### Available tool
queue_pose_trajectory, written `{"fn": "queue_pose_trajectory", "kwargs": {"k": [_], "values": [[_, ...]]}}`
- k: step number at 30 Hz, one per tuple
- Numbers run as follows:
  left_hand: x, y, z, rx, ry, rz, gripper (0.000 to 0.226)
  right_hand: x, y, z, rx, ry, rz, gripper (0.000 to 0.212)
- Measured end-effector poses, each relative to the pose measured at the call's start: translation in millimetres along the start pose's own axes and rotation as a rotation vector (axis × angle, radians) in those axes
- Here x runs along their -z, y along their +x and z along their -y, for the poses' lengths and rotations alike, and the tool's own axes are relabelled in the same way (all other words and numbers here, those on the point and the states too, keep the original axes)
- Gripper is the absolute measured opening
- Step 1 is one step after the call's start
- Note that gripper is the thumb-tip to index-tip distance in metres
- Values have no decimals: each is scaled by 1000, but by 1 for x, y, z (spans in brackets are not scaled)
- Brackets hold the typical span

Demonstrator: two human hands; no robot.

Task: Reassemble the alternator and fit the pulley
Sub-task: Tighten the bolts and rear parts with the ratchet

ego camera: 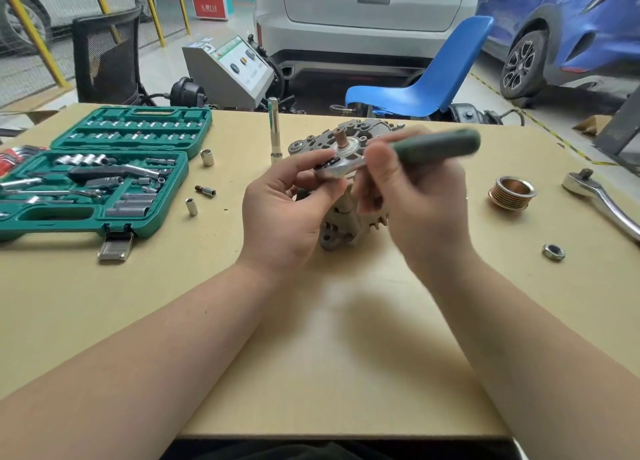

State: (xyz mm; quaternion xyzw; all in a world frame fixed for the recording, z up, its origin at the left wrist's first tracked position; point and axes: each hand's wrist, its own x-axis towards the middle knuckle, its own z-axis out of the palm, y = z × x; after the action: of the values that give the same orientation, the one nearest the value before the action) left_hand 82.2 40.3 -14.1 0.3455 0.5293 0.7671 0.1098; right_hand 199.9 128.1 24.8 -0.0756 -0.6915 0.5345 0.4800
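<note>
The grey alternator [341, 213] stands on the wooden table [311, 355] at the middle, its copper slip-ring shaft [338, 137] pointing up. My right hand [415, 196] grips a small ratchet by its green handle [436, 146], blurred by motion. My left hand [287, 203] pinches the ratchet's chrome head [337, 168] over the alternator's near side. The brass-coloured grooved pulley [512, 192] lies on the table to the right. A nut [553, 251] lies nearer the right front.
An open green socket case [104, 168] fills the left of the table, with several loose sockets [206, 157] beside it. A tall extension socket [275, 127] stands behind the alternator. A large chrome ratchet [602, 200] lies at the right edge. A blue chair [426, 78] stands beyond.
</note>
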Motion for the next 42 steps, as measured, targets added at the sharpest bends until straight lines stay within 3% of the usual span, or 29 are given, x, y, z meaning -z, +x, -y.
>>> {"fn": "queue_pose_trajectory", "kwargs": {"k": [4,10,21,26,35,42], "values": [[-1,-1,3,-21,18,-8,34,14,18,1,-193,160,79,27],[2,-2,5,-40,25,-10,35,4,2,-7,-21,88,-7,13],[1,-3,11,-113,38,-64,29,-18,-27,-13,114,-65,-206,11],[2,-2,10,-134,73,-46,27,-15,-24,-12,165,-133,-102,3],[-1,-3,11,-113,45,-47,32,14,23,0,-355,259,81,31],[-1,-2,10,-118,72,-52,33,15,21,-1,-368,311,65,28]]}}
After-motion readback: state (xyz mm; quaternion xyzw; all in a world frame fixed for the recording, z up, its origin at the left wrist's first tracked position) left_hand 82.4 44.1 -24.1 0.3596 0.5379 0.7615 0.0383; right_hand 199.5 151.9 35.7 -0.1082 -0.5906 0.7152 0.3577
